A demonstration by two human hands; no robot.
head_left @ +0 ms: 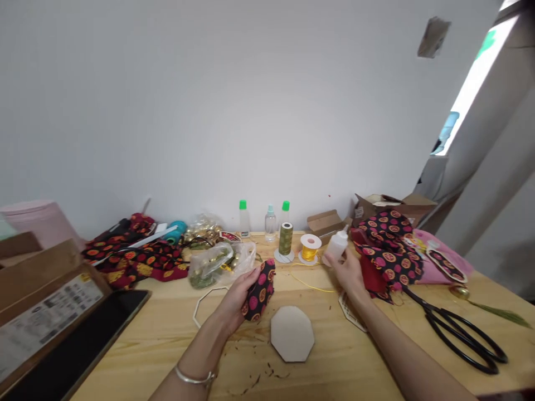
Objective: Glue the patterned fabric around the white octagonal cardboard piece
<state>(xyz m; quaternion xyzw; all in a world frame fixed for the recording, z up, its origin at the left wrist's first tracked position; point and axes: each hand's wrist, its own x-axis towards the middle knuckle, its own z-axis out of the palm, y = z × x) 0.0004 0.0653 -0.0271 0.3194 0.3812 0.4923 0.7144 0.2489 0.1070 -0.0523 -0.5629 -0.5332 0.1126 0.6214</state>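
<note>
My left hand [238, 298] is closed on a small piece of black fabric with pink and orange circles [259, 289], held just above the wooden table [343, 362]. My right hand [348, 267] grips a small white squeeze bottle [336, 244] with its nozzle pointing up. An octagonal cardboard piece [291, 333] lies flat on the table between my forearms. A thin white octagonal frame [209, 303] lies to the left of my left hand.
Spools of green thread [286, 239] and gold thread [310, 248] stand behind my hands, with green-capped bottles [243, 219] at the wall. Large black scissors [463, 333] lie at the right near patterned fabric [390, 248]. A bag of gold trinkets [215, 263] and cardboard boxes [45, 306] sit at the left.
</note>
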